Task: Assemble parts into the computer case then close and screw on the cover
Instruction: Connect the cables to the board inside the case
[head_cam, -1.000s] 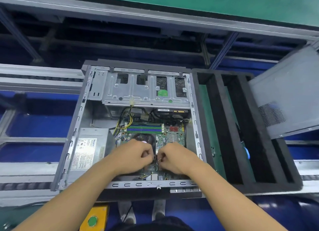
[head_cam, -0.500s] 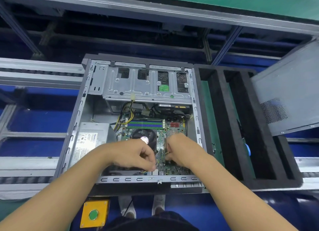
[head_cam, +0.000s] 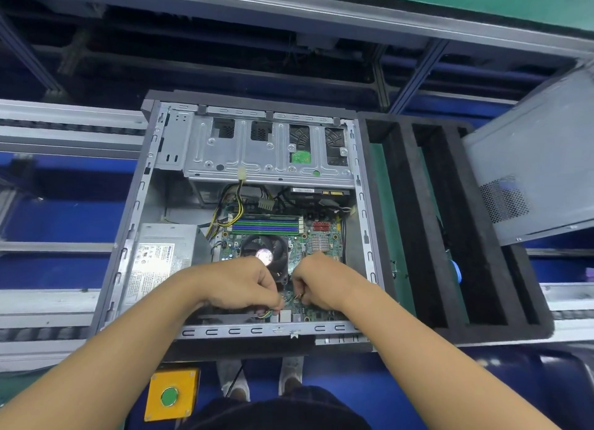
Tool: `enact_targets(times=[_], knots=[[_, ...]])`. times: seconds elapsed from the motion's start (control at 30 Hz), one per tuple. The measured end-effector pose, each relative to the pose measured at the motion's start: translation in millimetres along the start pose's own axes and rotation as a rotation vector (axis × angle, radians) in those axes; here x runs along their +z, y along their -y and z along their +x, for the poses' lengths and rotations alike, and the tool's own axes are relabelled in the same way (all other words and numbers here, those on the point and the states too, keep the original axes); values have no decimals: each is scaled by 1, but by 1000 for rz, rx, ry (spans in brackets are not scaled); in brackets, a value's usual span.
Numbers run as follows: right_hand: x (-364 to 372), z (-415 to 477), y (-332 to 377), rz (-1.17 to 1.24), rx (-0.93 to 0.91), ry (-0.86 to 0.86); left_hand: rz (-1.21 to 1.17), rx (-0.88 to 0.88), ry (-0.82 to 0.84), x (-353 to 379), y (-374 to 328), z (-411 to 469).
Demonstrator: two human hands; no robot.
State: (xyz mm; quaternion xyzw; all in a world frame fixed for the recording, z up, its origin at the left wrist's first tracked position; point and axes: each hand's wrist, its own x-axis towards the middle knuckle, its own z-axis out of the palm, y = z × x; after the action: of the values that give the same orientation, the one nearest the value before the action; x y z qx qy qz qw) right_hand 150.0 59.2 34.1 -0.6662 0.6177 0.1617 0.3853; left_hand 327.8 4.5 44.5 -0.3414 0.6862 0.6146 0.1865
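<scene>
1. while both hands are busy low in the box, the computer case (head_cam: 141, 223) lies on its side across the conveyor rails (head_cam: 48, 301) with its open face up. its long axis runs away from the person, with the drive cage (head_cam: 266, 153) at the far end.
2. the cover (head_cam: 530, 172) leans tilted well to the right, beyond the black foam tray (head_cam: 414, 223), and is not yet fitted. its vent grille faces up. i'd judge it to be thin sheet metal: light, stiff along its length but ready to flex, with keen edges. it is best taken by its two long edges, one hand on each.
3. the power supply (head_cam: 160, 256) fills the near-left corner. the motherboard (head_cam: 299, 246) lies flat to its right, with the cpu fan (head_cam: 266, 252) on it.
4. the left hand (head_cam: 238, 285) and right hand (head_cam: 324, 281) sit knuckles-up over the near edge of the board. they are close together but apart, just in front of the fan.
5. the thin wires (head_cam: 266, 314) are the thing in hand. the fingers of both hands are curled in and pinching them, and coloured strands trail out under the left hand toward the near rim. they look limp, light and easy to kink, and the header pins are likely fragile. i'd grip the plug body rather than the strands, though the plug itself is hidden from me.
</scene>
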Motion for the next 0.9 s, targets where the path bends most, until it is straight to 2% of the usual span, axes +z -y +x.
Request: enact_targets(times=[0.2, 0.43, 0.57, 0.67, 0.8, 0.9], knots=[[3, 3, 3, 37, 8, -3, -67, -63, 74, -2, -1, 5], [9, 5, -2, 68, 51, -150, 27, -130, -153, -4, 11, 15], [12, 5, -5, 35, 28, -131, 41, -109, -243, -6, 11, 16], [13, 6, -3, 3, 16, -85, 16, -84, -173, -7, 8, 11], [12, 5, -3, 8, -19, -101, 53, -15, 90, -11, 6, 1], [12, 2, -3, 39, -51, -136, 64, 96, 150, -13, 5, -4]])
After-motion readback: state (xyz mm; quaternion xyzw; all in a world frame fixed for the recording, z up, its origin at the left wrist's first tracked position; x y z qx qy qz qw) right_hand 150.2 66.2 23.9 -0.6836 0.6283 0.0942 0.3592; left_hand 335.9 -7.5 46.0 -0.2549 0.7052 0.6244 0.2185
